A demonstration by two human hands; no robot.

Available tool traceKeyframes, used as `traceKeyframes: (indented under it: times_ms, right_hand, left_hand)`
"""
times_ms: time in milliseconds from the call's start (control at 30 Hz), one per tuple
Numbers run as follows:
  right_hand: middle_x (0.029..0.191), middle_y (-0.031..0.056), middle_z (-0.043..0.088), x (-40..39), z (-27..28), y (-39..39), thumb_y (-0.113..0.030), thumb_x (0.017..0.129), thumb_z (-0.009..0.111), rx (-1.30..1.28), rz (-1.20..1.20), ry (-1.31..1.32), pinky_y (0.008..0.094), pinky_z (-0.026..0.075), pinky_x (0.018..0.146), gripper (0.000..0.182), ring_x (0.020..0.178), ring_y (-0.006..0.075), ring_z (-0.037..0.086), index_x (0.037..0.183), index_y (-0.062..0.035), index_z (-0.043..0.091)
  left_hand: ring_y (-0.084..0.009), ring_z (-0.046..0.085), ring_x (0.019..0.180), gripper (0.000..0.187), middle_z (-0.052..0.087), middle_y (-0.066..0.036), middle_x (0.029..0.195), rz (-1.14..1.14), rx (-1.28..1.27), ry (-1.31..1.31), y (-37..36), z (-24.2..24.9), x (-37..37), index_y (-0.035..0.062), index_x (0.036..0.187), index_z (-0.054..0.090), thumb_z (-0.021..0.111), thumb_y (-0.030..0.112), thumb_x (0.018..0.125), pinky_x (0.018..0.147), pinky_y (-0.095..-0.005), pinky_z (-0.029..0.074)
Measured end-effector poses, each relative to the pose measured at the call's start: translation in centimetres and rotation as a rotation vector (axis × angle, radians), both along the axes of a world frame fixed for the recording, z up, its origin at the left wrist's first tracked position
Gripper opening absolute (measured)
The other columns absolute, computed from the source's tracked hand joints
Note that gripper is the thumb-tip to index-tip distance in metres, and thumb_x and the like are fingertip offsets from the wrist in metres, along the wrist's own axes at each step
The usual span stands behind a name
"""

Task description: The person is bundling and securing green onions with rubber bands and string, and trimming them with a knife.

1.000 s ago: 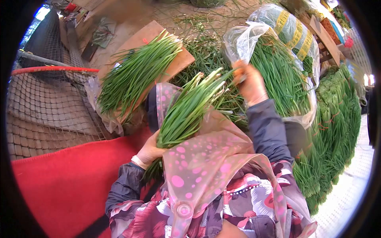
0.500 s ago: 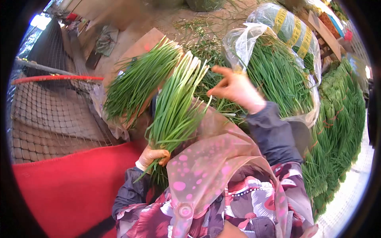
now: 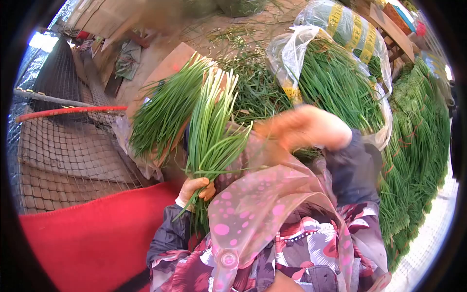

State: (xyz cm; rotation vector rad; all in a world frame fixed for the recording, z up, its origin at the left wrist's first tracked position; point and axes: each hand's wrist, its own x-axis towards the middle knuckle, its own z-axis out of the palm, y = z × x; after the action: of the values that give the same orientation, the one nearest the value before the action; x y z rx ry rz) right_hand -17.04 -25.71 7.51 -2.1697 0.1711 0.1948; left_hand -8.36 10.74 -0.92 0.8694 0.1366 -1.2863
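My left hand [image 3: 197,190] is closed around the lower, leafy part of a bunch of garlic chives [image 3: 211,131]. The pale cut ends of that bunch point up and away from me. My right hand [image 3: 314,127] is smeared by motion to the right of the bunch, above my lap; its fingers cannot be made out. Beyond and left of the held bunch, a pile of chives [image 3: 165,109] lies on a brown board [image 3: 177,58]. A clear pink-dotted plastic apron [image 3: 248,199] covers my lap.
Loose trimmings [image 3: 255,78] cover the ground ahead. At the right, an open plastic bag [image 3: 279,56] holds chives, beside a tall stack of tied bundles [image 3: 416,141]. On the left are a net [image 3: 68,151] with a red rim [image 3: 73,111] and a red cloth [image 3: 92,238].
My right hand has moved down and closer to me, and is now blurred. The left hand still grips the chives, with little shift. The view has turned slightly.
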Motion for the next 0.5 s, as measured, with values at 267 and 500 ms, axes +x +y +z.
traceKeyframes:
  times_ms: [267,500]
  right_hand:
    - [0.133,0.0182,0.053,5.0,-3.8,-2.3,-0.022,0.070,0.072,-0.095,0.017,-0.305,0.0365,0.036,0.107,0.062,0.127,0.0301,0.047,0.128,-0.0062,0.056]
    - [0.098,0.0087,0.071,5.2,-7.2,5.8,-0.036,0.085,0.063,-0.213,0.243,-0.266,0.0400,0.044,0.094,0.028,0.104,0.0259,0.063,0.101,-0.0143,0.072]
  left_hand:
    - [-0.0104,0.042,0.038,0.043,0.049,-0.004,0.051,-0.159,0.014,-0.226,-0.4,2.8,-0.4,-0.0055,0.112,0.053,0.067,0.016,0.077,0.037,-0.0242,0.033]
    - [-0.0104,0.041,0.038,0.036,0.050,-0.004,0.055,-0.055,-0.021,-0.107,-1.6,2.4,-0.9,-0.0016,0.110,0.053,0.065,0.014,0.080,0.038,-0.0240,0.033]
